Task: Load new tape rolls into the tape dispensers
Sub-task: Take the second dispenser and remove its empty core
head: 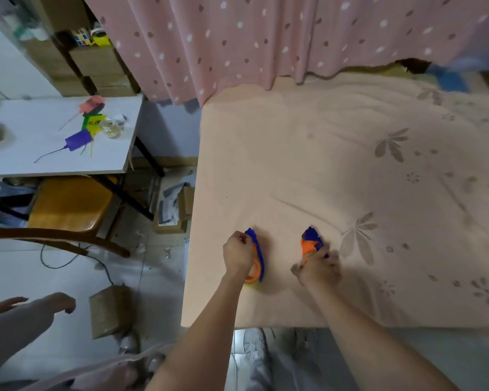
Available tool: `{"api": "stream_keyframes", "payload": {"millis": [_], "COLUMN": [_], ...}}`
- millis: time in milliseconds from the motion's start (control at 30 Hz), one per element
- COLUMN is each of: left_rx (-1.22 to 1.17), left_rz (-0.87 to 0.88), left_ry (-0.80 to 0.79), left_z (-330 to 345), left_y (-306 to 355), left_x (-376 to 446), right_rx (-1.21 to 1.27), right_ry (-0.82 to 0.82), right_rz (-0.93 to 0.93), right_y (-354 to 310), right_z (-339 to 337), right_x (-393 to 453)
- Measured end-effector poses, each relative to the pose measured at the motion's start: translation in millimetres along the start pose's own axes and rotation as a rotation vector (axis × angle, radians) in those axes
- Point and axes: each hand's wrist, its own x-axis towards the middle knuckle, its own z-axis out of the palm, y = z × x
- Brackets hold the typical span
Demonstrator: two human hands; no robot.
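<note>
Two blue-and-orange tape dispensers lie on the peach bedsheet [350, 170] near its front edge. My left hand [237, 253] grips the left dispenser [258, 256], which stands on its edge with a yellowish rim showing at its lower end. My right hand [318, 266] grips the right dispenser [311, 241] by its near end, and the blue tip points away from me. A brownish band, perhaps tape, shows by my right fingers. The frame is blurred, so finer parts are unclear.
A white table [26, 162] at the left carries coloured tags [78, 139] and a clear tape roll [111, 128]. A wooden chair [68, 204] and cardboard boxes [110, 310] stand on the floor. Another person's hand [40, 304] is at lower left. A pink curtain [266, 38] hangs behind.
</note>
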Motion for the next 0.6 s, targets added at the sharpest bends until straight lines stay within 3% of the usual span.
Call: {"api": "stream_keyframes", "payload": {"millis": [267,433,600], "left_rx": [-0.024,-0.133,-0.107], "left_rz": [-0.076,-0.128,-0.107], "left_ry": [-0.267,-0.484,-0.738], "left_z": [26.4,38.6,79.1], "left_y": [1.5,33.9,95.8], "left_x": [-6.0,-30.0,-58.8], "right_rx": [0.137,0.614,0.826], "right_ry": [-0.092,-0.179,-0.216], "right_rz": [-0.069,-0.05,-0.154], "right_y": [22.1,33.7,58.8], "right_z": [-22.4,-53.6,-117.6], "right_x": [12.1,18.0,6.4]}}
